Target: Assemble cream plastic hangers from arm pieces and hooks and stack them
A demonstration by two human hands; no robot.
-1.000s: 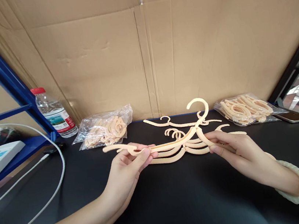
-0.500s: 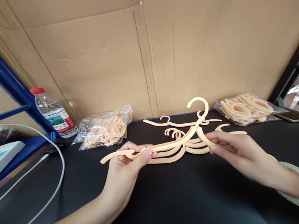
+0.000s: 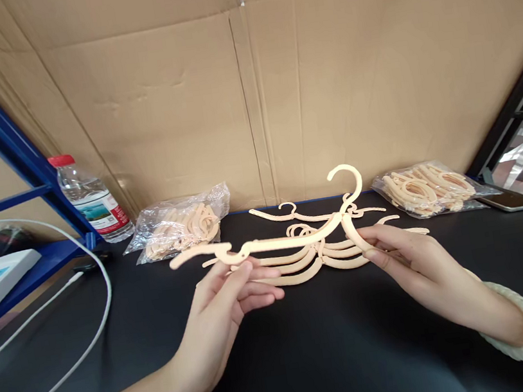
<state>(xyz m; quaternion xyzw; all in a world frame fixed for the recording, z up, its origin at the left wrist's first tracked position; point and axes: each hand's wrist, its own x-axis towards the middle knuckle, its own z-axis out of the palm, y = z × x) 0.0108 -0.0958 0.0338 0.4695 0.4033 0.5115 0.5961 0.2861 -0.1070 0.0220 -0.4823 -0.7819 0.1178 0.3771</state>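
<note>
A cream plastic clothes hanger (image 3: 292,241) is held up above the table, its hook upward and its long arm reaching left. My right hand (image 3: 414,265), a pale bracelet on its wrist, pinches the hanger's short right arm between thumb and fingers. Just under the notched left part, my left hand (image 3: 222,315) has its fingers spread apart; whether a fingertip still touches the hanger is hard to tell. Behind and below lie several similar hangers (image 3: 300,278) in overlapping rows on the black tabletop (image 3: 303,352).
Clear bags of cream hanger parts lie at the back left (image 3: 183,226) and back right (image 3: 423,189). A water bottle (image 3: 91,200) stands at left, near a white cable (image 3: 109,295). A phone (image 3: 510,201) rests at right. A cardboard wall (image 3: 171,105) closes the back.
My left hand has loosened its grip on the hanger's left arm and spread its fingers slightly below it. That arm has risen a little. My right hand keeps its hold.
</note>
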